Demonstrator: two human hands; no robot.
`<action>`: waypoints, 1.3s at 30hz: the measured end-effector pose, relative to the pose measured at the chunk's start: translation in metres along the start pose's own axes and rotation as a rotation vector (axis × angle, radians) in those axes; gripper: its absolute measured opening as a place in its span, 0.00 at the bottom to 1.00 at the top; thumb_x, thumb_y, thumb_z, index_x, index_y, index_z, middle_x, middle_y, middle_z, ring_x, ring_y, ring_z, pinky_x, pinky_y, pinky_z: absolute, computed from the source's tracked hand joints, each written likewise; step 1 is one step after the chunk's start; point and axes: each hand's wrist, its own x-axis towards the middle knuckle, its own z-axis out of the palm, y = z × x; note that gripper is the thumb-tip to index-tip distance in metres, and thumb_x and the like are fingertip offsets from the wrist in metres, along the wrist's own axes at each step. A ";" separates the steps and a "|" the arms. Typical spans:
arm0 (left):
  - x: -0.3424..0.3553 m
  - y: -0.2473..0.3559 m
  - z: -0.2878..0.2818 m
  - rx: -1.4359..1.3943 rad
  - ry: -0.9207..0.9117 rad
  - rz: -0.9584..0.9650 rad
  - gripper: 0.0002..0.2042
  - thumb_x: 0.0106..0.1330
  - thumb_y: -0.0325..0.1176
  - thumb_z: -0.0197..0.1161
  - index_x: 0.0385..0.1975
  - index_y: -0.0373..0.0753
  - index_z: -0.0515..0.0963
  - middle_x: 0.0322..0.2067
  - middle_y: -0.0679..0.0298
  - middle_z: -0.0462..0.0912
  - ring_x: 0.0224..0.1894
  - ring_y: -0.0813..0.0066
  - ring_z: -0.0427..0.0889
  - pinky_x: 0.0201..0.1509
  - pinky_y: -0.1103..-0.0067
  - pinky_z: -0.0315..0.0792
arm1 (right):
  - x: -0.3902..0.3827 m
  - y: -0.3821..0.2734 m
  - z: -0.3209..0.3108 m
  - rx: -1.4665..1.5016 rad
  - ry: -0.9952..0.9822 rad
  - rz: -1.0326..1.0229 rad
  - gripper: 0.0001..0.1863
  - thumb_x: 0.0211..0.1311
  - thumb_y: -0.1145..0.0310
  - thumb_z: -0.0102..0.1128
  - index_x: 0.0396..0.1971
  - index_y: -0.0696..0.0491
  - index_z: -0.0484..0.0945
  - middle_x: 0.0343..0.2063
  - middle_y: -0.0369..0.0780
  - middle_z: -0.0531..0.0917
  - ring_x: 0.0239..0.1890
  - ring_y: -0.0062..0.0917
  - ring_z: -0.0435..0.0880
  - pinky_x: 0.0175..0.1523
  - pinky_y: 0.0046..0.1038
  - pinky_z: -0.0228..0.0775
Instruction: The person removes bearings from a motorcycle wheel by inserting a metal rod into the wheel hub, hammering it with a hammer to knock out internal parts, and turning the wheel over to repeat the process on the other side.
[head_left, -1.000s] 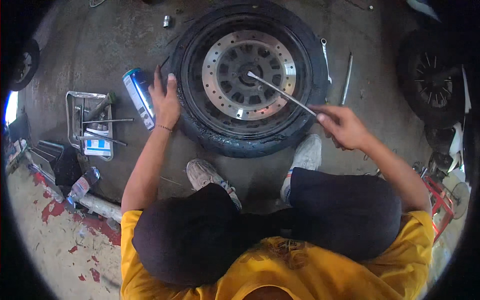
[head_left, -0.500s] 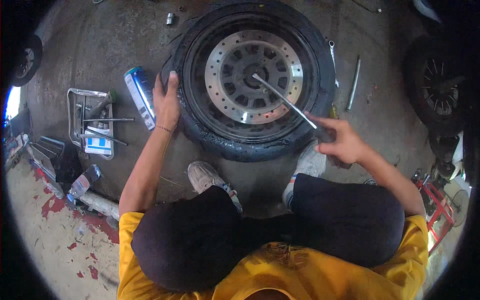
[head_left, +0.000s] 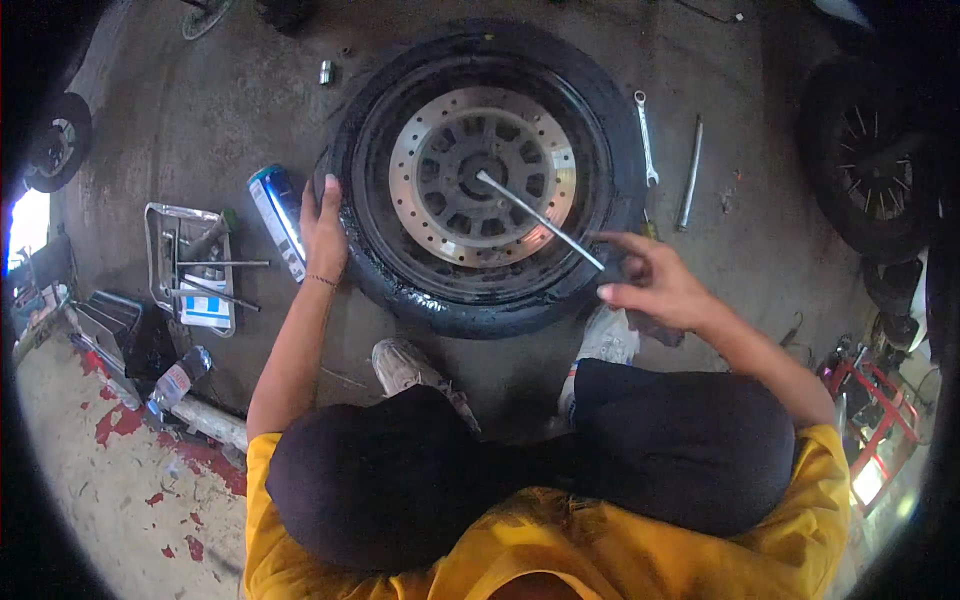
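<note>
Squatting over a motorcycle wheel (head_left: pixel 485 180) that lies flat on the concrete floor (head_left: pixel 240 90), we have its black tyre (head_left: pixel 400 285) mounted on the rim, the silver brake disc (head_left: pixel 482 175) facing up and, as far as we can see, bolted in place. A long metal rod tool (head_left: pixel 540 220) stands seated in the hub at the centre and slants out toward us on the right. Our left hand (head_left: pixel 325 225) lies flat, fingers spread, pressed on the tyre's left edge, closed around nothing. Our right hand (head_left: pixel 650 285) is open with loosely curled fingers just at the rod's free end; whether a fingertip touches it we cannot tell, but it is not gripping it. We judge the work at the hub to be under way, with the tool engaged and the wheel not yet lifted from the floor. A spray can (head_left: pixel 278 220) lies just beside our left hand, a metal tray (head_left: pixel 190 265) of tools farther left, and a combination spanner (head_left: pixel 645 135) and a plain bar (head_left: pixel 690 170) lie untouched beyond the tyre on the right.
</note>
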 end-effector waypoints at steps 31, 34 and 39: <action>0.128 0.104 0.055 0.692 -0.294 0.080 0.59 0.49 0.81 0.46 0.60 0.22 0.63 0.57 0.36 0.70 0.62 0.45 0.68 0.67 0.65 0.60 | -0.010 0.023 -0.001 -0.268 0.028 0.112 0.27 0.44 0.69 0.68 0.47 0.60 0.74 0.36 0.49 0.82 0.40 0.33 0.82 0.46 0.32 0.72; 0.132 0.105 0.051 0.695 -0.344 0.025 0.59 0.49 0.80 0.46 0.61 0.22 0.61 0.58 0.36 0.69 0.63 0.45 0.68 0.68 0.66 0.60 | -0.008 0.025 -0.004 -0.336 -0.011 0.025 0.23 0.45 0.70 0.64 0.44 0.60 0.73 0.32 0.49 0.82 0.36 0.33 0.84 0.43 0.33 0.73; 0.129 0.104 0.054 0.698 -0.334 0.048 0.59 0.49 0.80 0.47 0.62 0.23 0.61 0.59 0.38 0.68 0.64 0.47 0.66 0.69 0.66 0.59 | -0.007 0.024 -0.008 -0.244 -0.073 0.056 0.23 0.43 0.71 0.66 0.43 0.59 0.74 0.31 0.45 0.80 0.33 0.28 0.80 0.41 0.32 0.72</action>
